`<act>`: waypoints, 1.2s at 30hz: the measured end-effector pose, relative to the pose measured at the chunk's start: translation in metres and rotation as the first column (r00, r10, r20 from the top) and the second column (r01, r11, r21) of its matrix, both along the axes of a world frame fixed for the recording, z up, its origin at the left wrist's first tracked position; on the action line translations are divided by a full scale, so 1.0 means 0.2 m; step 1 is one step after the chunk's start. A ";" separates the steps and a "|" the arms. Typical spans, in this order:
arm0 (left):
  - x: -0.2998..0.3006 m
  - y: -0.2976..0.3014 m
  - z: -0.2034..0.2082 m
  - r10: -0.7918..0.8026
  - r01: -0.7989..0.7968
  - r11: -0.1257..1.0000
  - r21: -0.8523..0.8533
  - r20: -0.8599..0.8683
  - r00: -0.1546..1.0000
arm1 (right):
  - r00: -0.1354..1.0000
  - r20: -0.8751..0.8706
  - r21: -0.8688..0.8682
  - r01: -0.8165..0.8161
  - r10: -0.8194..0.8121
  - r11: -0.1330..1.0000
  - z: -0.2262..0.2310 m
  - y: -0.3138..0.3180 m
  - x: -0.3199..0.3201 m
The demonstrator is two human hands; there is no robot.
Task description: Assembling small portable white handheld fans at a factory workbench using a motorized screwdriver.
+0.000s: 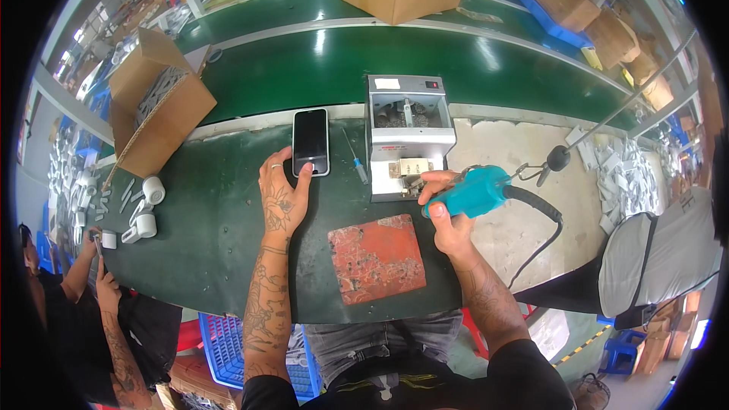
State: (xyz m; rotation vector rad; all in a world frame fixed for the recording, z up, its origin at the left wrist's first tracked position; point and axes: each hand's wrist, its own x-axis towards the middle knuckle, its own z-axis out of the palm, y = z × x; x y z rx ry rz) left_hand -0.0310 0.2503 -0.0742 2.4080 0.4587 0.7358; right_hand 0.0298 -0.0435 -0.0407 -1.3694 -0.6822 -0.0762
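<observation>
Your right hand (449, 232) wraps the teal electric screwdriver (480, 190) by the front of the screw feeder (414, 138), left hand (284, 196) loosely spread at the phone (310, 133) on the worktop (220, 212); aim square, wrist steady.

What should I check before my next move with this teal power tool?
1. Right hand gripping the teal power tool: ok, wrapped around it.
2. Left hand free: not ok, its thumb touches the phone.
3. Tool's tip properly fitted: cannot tell, not clear enough to judge.
4. Cable slack: ok, it hangs in a loose curve.
5. Grey machine loaded: ok, small pieces lie in its tray.
6. Red mat flat: ok, it lies on the bench.
</observation>
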 end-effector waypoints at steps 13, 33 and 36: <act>0.00 -0.01 0.00 -0.003 0.003 1.000 -0.018 0.028 1.000 | 1.000 -0.013 0.022 -0.007 0.007 1.000 -0.02 0.00 0.00; 0.01 -0.03 0.02 -0.014 0.014 1.000 -0.026 -0.005 1.000 | 0.996 -0.073 0.011 -0.041 0.041 0.999 0.01 0.00 0.00; 0.01 -0.03 0.03 -0.015 0.015 0.999 -0.033 -0.010 1.000 | 0.997 -0.075 0.100 0.014 -0.007 0.995 0.05 0.02 -0.02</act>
